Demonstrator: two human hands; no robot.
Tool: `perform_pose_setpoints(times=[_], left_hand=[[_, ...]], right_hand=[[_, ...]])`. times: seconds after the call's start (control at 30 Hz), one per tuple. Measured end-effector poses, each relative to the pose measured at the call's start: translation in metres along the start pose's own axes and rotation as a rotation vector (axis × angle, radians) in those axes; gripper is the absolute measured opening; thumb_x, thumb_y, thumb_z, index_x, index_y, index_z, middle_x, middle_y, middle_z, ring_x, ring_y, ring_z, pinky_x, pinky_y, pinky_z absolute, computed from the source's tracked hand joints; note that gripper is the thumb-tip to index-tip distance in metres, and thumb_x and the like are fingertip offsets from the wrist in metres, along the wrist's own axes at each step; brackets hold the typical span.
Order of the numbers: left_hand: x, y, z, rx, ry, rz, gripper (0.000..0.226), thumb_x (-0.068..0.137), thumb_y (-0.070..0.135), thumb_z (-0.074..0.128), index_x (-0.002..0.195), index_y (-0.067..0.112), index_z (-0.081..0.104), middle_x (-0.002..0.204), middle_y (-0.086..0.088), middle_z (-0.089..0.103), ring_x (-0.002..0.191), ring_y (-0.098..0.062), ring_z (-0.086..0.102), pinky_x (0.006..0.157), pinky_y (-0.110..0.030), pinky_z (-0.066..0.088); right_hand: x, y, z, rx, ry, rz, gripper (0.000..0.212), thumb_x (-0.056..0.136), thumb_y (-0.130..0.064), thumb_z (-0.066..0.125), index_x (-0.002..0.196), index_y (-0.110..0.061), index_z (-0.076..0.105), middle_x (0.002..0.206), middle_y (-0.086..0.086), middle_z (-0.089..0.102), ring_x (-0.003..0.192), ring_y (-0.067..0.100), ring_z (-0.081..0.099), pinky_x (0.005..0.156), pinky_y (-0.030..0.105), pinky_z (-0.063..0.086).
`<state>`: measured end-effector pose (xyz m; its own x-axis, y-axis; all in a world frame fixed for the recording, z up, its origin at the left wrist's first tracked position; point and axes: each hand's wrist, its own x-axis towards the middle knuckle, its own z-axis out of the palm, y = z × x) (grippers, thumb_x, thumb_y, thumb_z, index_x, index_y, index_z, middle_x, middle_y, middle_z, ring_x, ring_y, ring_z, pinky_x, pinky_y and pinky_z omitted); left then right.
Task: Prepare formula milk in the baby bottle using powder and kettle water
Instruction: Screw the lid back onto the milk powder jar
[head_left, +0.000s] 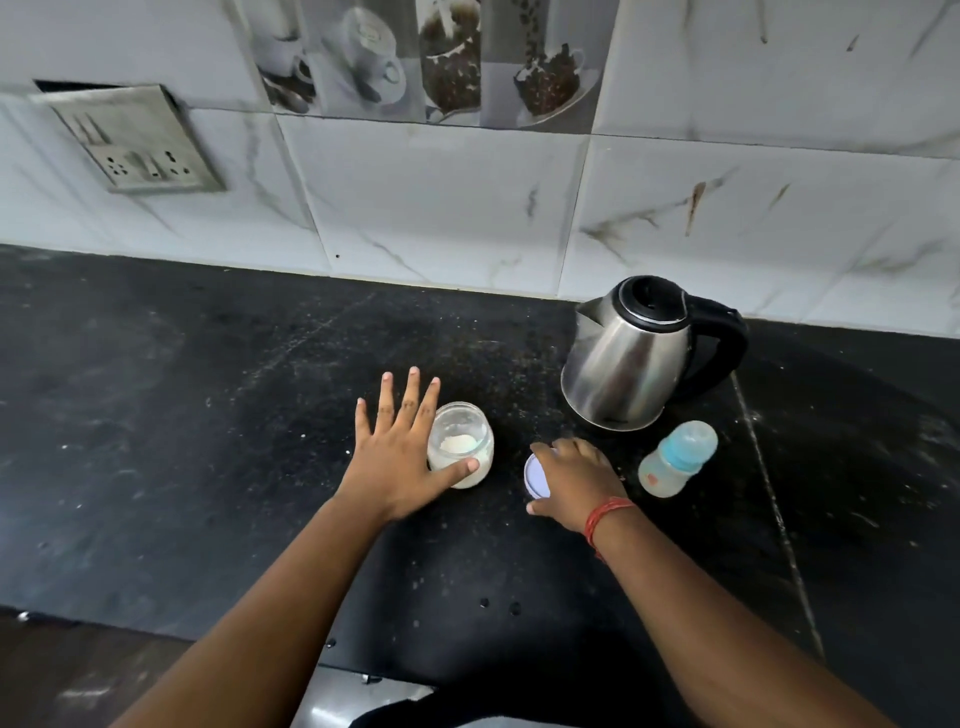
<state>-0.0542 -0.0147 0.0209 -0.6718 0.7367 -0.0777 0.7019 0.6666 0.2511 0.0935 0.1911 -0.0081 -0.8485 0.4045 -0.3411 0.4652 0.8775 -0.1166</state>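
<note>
Powder (458, 443) lies as a low white heap in the bottom of an open glass jar (461, 447), which stands upright near the middle of the dark stone worktop (208, 415). The left hand (397, 457) is spread flat beside the jar, its fingers straight and fanned toward the back wall, with the thumb stretched across the jar's near side and touching the glass; this grip is released, not curled round anything. Just to the right of the jar, the right hand (576, 480) comes down over a round white lid (536, 477), fingers bent around its rim so that the grip holds the lid; whether the lid already rests on the worktop or is a little above it is hard to tell. A red thread band (605, 519) circles that wrist. Toward the back right of the worktop stands a steel kettle (631, 358) with a black handle and closed lid. The baby bottle (678, 460), capped in pale blue, stands between the kettle and the front edge, close to the right hand but apart from it.
</note>
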Motion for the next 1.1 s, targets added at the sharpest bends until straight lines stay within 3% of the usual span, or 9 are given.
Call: perform_pose_setpoints(times=[0.2, 0.33, 0.5, 0.6, 0.67, 0.73, 0.83, 0.97, 1.1], left_hand=[[0.001, -0.011, 0.008, -0.199, -0.046, -0.032, 0.124, 0.076, 0.089, 0.047, 0.162, 0.024, -0.014, 0.167, 0.006, -0.028, 0.154, -0.023, -0.03, 0.125, -0.056, -0.007], [0.004, -0.012, 0.015, -0.402, -0.077, -0.063, 0.131, 0.073, 0.081, 0.065, 0.163, 0.018, -0.007, 0.17, 0.005, -0.022, 0.156, -0.02, -0.023, 0.127, -0.055, -0.004], [0.007, -0.011, 0.021, -0.534, -0.105, -0.048, 0.136, 0.07, 0.075, 0.074, 0.163, 0.017, -0.005, 0.171, 0.004, -0.018, 0.157, -0.015, -0.018, 0.129, -0.052, -0.001], [0.01, -0.01, 0.028, -0.677, -0.127, -0.054, 0.133, 0.065, 0.079, 0.075, 0.162, 0.033, -0.004, 0.174, 0.004, -0.006, 0.16, -0.016, -0.002, 0.129, -0.052, 0.012], [0.01, -0.009, 0.032, -0.852, -0.165, -0.052, 0.125, 0.067, 0.068, 0.085, 0.157, 0.05, 0.0, 0.17, 0.004, 0.02, 0.156, -0.013, 0.025, 0.125, -0.045, 0.03], [0.007, -0.007, 0.036, -0.928, -0.154, -0.026, 0.115, 0.075, 0.043, 0.091, 0.159, 0.034, 0.012, 0.152, 0.016, 0.044, 0.136, 0.007, 0.046, 0.113, -0.021, 0.042], [0.005, -0.003, 0.037, -0.939, -0.076, -0.03, 0.091, 0.078, 0.028, 0.089, 0.144, 0.039, 0.027, 0.133, 0.029, 0.047, 0.115, 0.026, 0.048, 0.089, 0.0, 0.041], [0.004, 0.0, 0.039, -0.961, -0.043, -0.059, 0.083, 0.077, 0.026, 0.09, 0.137, 0.044, 0.036, 0.131, 0.025, 0.051, 0.115, 0.021, 0.051, 0.089, -0.007, 0.045], [0.004, 0.004, 0.034, -0.995, -0.001, -0.055, 0.083, 0.072, 0.028, 0.092, 0.129, 0.057, 0.039, 0.137, 0.021, 0.05, 0.124, 0.005, 0.054, 0.099, -0.023, 0.049]], right_hand=[[0.002, -0.012, -0.012, 0.054, 0.125, 0.001, 0.076, 0.083, -0.043, 0.072, 0.149, -0.031, 0.036, 0.143, 0.002, 0.043, 0.13, 0.028, 0.042, 0.108, 0.04, 0.04], [0.003, -0.028, -0.044, 0.416, 0.314, -0.015, 0.074, 0.082, -0.032, 0.076, 0.147, -0.025, 0.043, 0.139, 0.006, 0.042, 0.129, 0.027, 0.045, 0.107, 0.032, 0.037], [-0.002, -0.059, -0.077, 0.791, 0.637, -0.029, 0.059, 0.074, -0.036, 0.083, 0.116, -0.018, 0.046, 0.117, 0.001, 0.052, 0.101, 0.014, 0.053, 0.083, 0.022, 0.045], [-0.002, -0.075, -0.073, 0.784, 0.591, -0.114, 0.055, 0.072, -0.037, 0.084, 0.105, -0.017, 0.045, 0.111, 0.0, 0.052, 0.097, 0.012, 0.052, 0.078, 0.019, 0.045], [0.0, -0.08, -0.064, 0.702, 0.542, -0.174, 0.048, 0.072, -0.035, 0.085, 0.094, -0.015, 0.047, 0.111, -0.002, 0.051, 0.1, 0.011, 0.053, 0.077, 0.017, 0.045], [0.0, -0.083, -0.056, 0.587, 0.501, -0.213, 0.044, 0.073, -0.035, 0.084, 0.085, -0.015, 0.046, 0.115, -0.005, 0.05, 0.104, 0.013, 0.055, 0.079, 0.024, 0.05], [0.0, -0.083, -0.049, 0.463, 0.448, -0.227, 0.044, 0.073, -0.034, 0.084, 0.087, -0.015, 0.047, 0.12, -0.007, 0.048, 0.107, 0.016, 0.057, 0.075, 0.027, 0.05], [0.0, -0.08, -0.046, 0.395, 0.396, -0.248, 0.049, 0.073, -0.029, 0.082, 0.11, -0.015, 0.054, 0.129, -0.003, 0.046, 0.116, 0.021, 0.055, 0.084, 0.027, 0.05], [-0.002, -0.076, -0.054, 0.376, 0.304, -0.246, 0.066, 0.078, -0.029, 0.075, 0.138, -0.025, 0.047, 0.135, -0.005, 0.041, 0.12, 0.021, 0.051, 0.09, 0.03, 0.051]])
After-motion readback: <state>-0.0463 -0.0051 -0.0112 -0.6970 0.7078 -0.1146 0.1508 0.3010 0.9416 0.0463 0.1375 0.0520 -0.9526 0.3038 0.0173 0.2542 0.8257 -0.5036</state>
